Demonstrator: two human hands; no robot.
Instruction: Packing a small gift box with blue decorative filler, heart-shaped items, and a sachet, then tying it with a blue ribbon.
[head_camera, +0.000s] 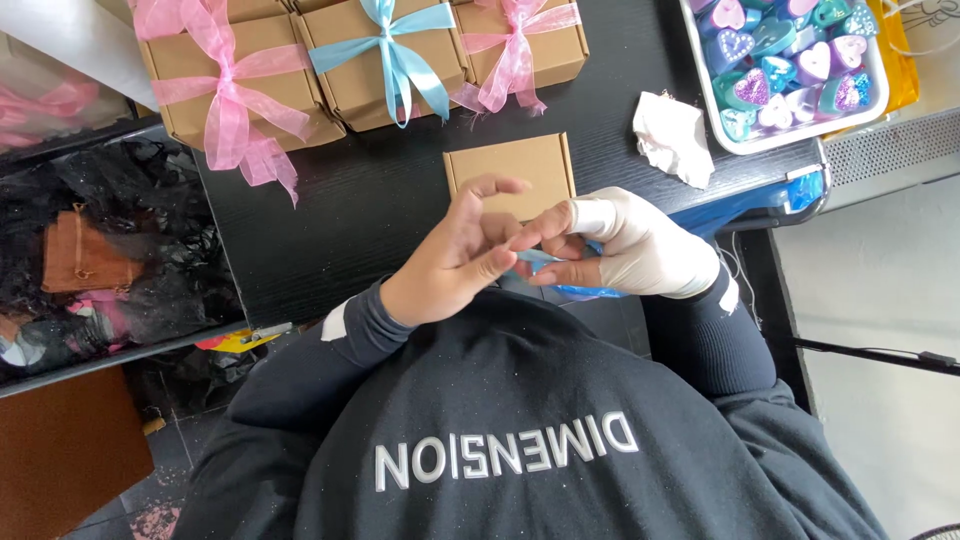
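Dark sweatshirt fills the bottom of the view, closest to the camera, white lettering across it. Both forearms in dark sleeves come up from it and meet over a black table. Left hand is bare: thumb and forefinger pinch the end of a blue ribbon, the other fingers fanned loosely upward. Right hand wears a white glove with bare fingertips; its fingers curl around the same ribbon and pinch it against the left fingertips. Ribbon sits between the two hands, just above the table edge, mostly hidden by the fingers; a short blue piece shows under the right hand. Plain box, brown cardboard, no bow, lies flat on the table just beyond the hands, partly covered by the left fingertips in this view; can't tell if they touch it. Further back, a row of three tied boxes: pink-bow box at left, blue-bow box in the middle, second pink box at right. White crumpled cloth lies right of the plain box. White tray at top right holds glittery heart shapes in blue, purple and pink. Left of the table, a bin with black netting and a brown pouch.
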